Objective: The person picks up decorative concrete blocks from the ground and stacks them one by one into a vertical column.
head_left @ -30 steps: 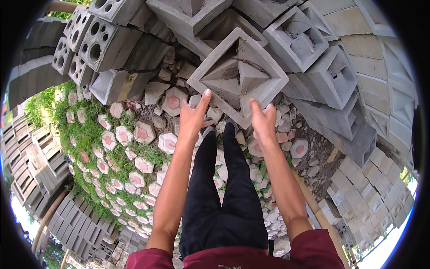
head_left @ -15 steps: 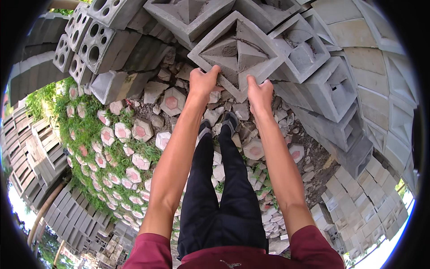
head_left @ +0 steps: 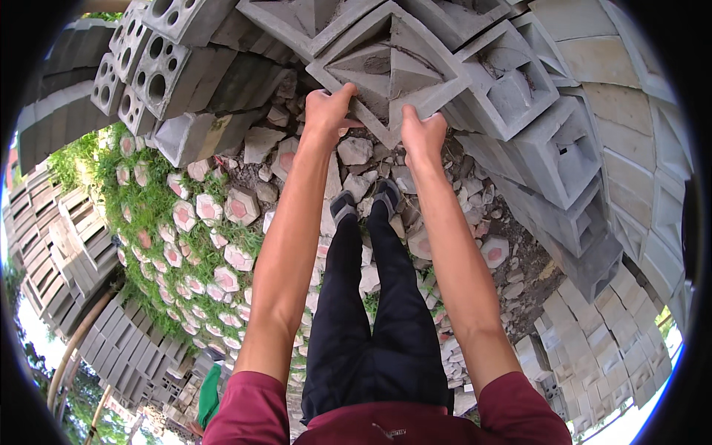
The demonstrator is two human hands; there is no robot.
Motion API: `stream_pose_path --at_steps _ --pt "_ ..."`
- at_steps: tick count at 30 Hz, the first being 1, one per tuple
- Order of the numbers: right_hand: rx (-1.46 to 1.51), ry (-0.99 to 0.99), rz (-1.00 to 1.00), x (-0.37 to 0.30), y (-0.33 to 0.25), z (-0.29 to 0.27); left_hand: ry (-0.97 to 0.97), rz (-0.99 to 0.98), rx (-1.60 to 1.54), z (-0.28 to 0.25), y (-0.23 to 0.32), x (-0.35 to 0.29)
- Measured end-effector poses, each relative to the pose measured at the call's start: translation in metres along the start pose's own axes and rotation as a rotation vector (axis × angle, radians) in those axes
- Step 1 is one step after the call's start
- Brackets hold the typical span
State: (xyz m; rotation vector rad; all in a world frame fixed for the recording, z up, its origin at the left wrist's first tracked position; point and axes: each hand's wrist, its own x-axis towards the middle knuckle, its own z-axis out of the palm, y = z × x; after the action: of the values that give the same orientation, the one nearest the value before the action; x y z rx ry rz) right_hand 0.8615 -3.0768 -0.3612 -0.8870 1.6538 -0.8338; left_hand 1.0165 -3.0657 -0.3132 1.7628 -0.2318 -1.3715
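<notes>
A square grey concrete block with a star-shaped relief inside its frame is turned so one corner points toward me. My left hand grips its left near edge, thumb on top and fingers underneath. On the right near edge, my right hand holds it the same way. Both hands are closed, with most fingers hidden beneath the block. Another star-patterned block lies against its far left side, and a framed block is close on its right.
Blocks with round holes are stacked at the far left. More grey blocks line the right. Rubble and hexagonal pavers lie around my shoes. Grass grows between pavers at left. Green cloth shows at lower left.
The held block and both my hands have shifted slightly up and left in view. A green cloth has come into sight at the lower left.
</notes>
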Motion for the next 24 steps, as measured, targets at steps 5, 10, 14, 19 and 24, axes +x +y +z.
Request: stream_pose_path --at_steps 5,10,14,19,24 --pt "-0.012 -0.007 -0.045 0.003 0.004 -0.004 0.040 -0.031 -0.044 0.010 -0.005 -0.011" --pt "-0.077 -0.142 -0.073 -0.005 0.002 -0.022 0.008 0.020 -0.029 0.024 -0.040 -0.024" --pt "-0.059 -0.221 -0.106 -0.010 -0.005 -0.025 -0.090 -0.107 -0.201 0.033 -0.049 -0.022" --pt "0.338 -0.435 0.164 -0.011 0.013 -0.060 -0.254 -0.140 -0.357 0.010 -0.067 -0.022" --pt "0.513 -0.240 0.386 -0.068 0.048 -0.101 -0.172 -0.005 -0.142 -0.022 -0.108 -0.068"
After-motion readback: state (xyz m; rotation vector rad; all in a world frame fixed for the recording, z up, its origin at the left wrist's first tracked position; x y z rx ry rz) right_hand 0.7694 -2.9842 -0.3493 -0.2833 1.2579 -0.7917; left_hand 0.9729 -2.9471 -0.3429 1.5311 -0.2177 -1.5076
